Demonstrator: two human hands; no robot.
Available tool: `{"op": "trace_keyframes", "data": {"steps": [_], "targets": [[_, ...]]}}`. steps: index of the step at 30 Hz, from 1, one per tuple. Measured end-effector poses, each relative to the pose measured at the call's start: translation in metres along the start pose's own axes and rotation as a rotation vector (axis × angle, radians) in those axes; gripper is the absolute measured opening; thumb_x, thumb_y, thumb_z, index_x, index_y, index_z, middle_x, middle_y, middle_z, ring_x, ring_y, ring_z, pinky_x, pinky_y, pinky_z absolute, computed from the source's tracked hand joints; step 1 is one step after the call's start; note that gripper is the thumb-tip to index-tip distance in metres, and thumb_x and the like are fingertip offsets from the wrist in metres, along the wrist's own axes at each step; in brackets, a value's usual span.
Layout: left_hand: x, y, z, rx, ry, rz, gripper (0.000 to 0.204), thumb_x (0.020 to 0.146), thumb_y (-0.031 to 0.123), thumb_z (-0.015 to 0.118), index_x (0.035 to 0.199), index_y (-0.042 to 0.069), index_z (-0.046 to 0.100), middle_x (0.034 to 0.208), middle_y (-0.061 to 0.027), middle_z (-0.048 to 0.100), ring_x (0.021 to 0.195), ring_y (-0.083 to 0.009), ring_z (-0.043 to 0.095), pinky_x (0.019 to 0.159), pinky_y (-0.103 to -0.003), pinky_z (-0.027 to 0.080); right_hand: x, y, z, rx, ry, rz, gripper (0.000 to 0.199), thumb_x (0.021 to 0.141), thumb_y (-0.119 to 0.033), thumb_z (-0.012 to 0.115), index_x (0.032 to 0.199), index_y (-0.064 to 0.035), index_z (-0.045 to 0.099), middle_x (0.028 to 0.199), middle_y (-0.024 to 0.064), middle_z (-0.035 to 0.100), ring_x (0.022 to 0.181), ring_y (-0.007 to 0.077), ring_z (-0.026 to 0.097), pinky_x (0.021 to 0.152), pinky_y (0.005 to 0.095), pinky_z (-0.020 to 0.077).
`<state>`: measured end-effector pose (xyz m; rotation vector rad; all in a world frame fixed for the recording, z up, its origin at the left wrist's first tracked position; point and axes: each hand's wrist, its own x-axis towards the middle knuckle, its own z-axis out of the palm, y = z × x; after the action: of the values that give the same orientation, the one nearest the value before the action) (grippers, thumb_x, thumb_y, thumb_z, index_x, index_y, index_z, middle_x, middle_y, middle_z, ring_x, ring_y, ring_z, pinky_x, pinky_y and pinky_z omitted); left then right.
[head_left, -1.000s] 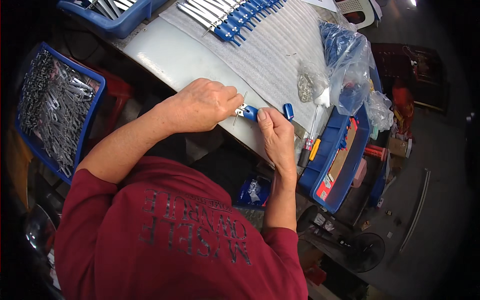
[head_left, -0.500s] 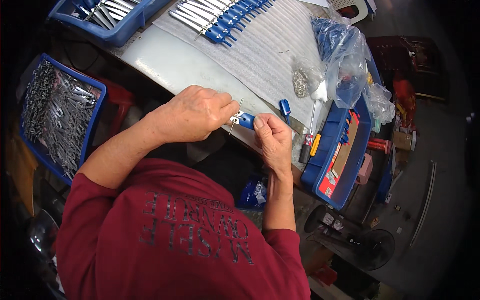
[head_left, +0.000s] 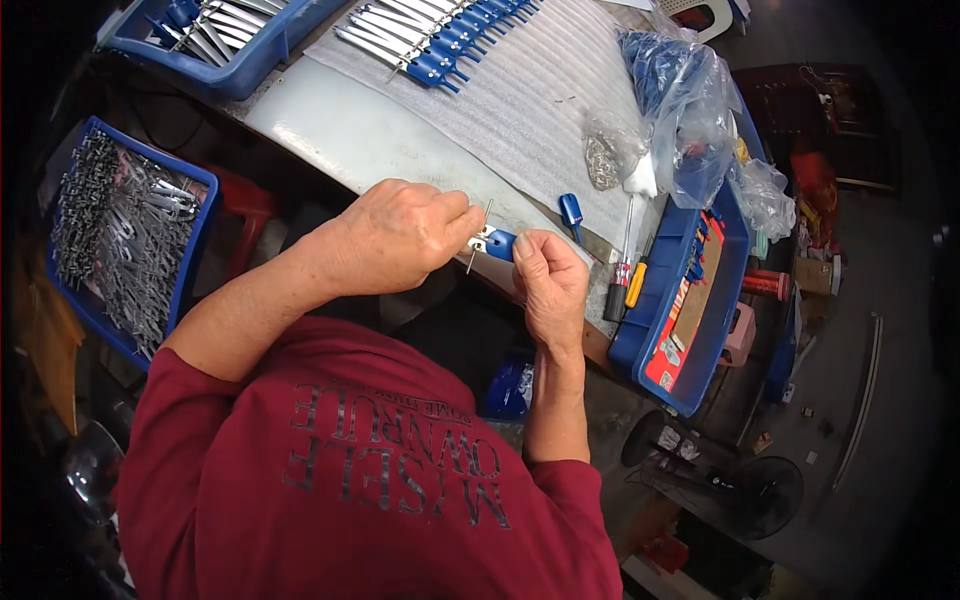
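Over the table's near edge I hold a blue-handled metal tool (head_left: pixel 499 243) between both hands. My left hand (head_left: pixel 405 232) is closed round its metal end, and the fingers hide most of that part. My right hand (head_left: pixel 552 278) pinches the blue handle between thumb and fingers. A thin metal pin crosses the piece beside my left fingers. Just beyond my right hand lies a loose blue handle piece (head_left: pixel 570 208). Farther back, a row of similar blue-handled silver pieces (head_left: pixel 432 62) rests on a white foam sheet (head_left: pixel 540 110).
A screwdriver (head_left: pixel 618 285) and a yellow-handled tool (head_left: pixel 636 285) lie right of my hands, beside a blue bin (head_left: pixel 630 345). Clear plastic bags (head_left: pixel 690 140) stand behind. Metal parts fill a blue crate (head_left: pixel 205 215) at left; another blue bin (head_left: pixel 240 78) holds silver pieces.
The whole view has shifted slightly. Both hands keep their hold on the blue-handled tool, and their grip looks nearly the same.
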<state>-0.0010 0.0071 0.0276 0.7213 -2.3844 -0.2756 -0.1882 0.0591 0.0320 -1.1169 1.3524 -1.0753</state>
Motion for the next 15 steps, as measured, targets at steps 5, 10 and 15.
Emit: {"op": "trace_keyframes", "data": {"steps": [5, 10, 15], "targets": [[-0.007, -0.002, 0.001, -0.094, -0.017, 0.027, 0.021, 0.069, 0.01, 0.061, 0.086, 0.003, 0.051, 0.065, -0.0081, 0.047, 0.058, -0.0249, 0.052, 0.05, -0.036, 0.042, -0.003, -0.007, -0.003, -0.079, -0.081, -0.053, 0.018, 0.087, -0.019, 0.055, 0.082, -0.0015, 0.056, 0.061, -0.0052, 0.044, 0.049, 0.0026, 0.035, 0.043, 0.0175, 0.0274], [-0.008, 0.012, -0.002, 0.03, -0.008, -0.03, 0.022, 0.069, 0.01, 0.061, 0.088, 0.002, 0.052, 0.065, -0.008, 0.047, 0.058, -0.0248, 0.052, 0.05, -0.035, 0.042, -0.005, -0.002, 0.003, -0.13, 0.025, -0.143, 0.018, 0.086, -0.019, 0.056, 0.081, -0.0019, 0.056, 0.061, -0.0046, 0.045, 0.049, 0.0028, 0.037, 0.044, 0.0175, 0.0282], [-0.009, 0.005, 0.001, -0.039, -0.004, -0.028, 0.022, 0.069, 0.01, 0.061, 0.087, 0.002, 0.052, 0.065, -0.0078, 0.047, 0.058, -0.0248, 0.052, 0.049, -0.035, 0.042, -0.01, 0.002, -0.002, 0.123, -0.037, 0.064, 0.014, 0.085, -0.014, 0.057, 0.081, -0.0001, 0.057, 0.066, -0.0043, 0.05, 0.059, 0.003, 0.04, 0.052, 0.0172, 0.0327]]}}
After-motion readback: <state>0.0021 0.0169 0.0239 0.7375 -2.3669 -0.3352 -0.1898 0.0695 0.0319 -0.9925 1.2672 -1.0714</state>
